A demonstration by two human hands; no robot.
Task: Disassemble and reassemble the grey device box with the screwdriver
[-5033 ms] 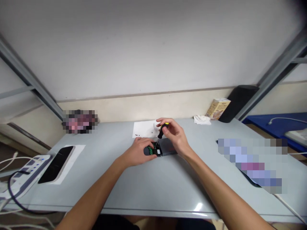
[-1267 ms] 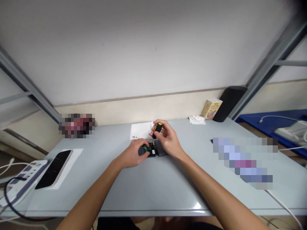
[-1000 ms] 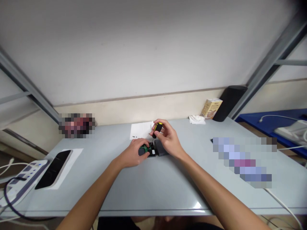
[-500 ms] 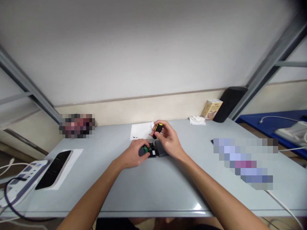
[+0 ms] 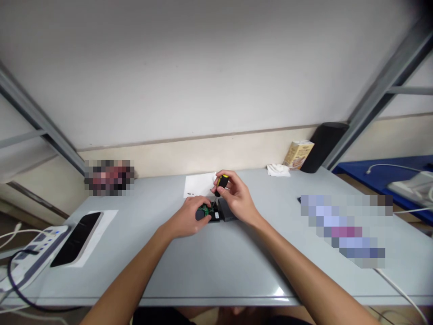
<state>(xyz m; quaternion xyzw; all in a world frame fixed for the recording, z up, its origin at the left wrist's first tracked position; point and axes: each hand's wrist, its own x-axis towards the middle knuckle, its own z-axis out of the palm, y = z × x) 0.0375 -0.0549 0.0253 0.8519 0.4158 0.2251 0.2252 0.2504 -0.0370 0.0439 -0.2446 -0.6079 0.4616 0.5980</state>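
Observation:
On the grey table lies an opened dark device (image 5: 215, 216) with a green circuit board (image 5: 204, 209) exposed at its left part. My left hand (image 5: 189, 217) grips this left part between thumb and fingers. A black and yellow screwdriver (image 5: 222, 184) is pinched upright, slightly tilted, in my right hand (image 5: 237, 197), its tip pointing down at the device's inner part. The dark grey casing (image 5: 227, 210) sits beneath my right hand. Behind the device is a white paper (image 5: 199, 184) with several tiny dark pieces on it, probably screws.
A phone (image 5: 77, 239) rests on paper at the left, beside a power strip (image 5: 34, 257) with cables. A crumpled tissue (image 5: 278, 170), a yellow box (image 5: 299, 155) and a black cylinder (image 5: 323, 146) stand at the back right. Blurred items lie right and back left.
The screwdriver handle and my right hand's fingers have shifted very slightly to the left. My left hand keeps its hold on the device.

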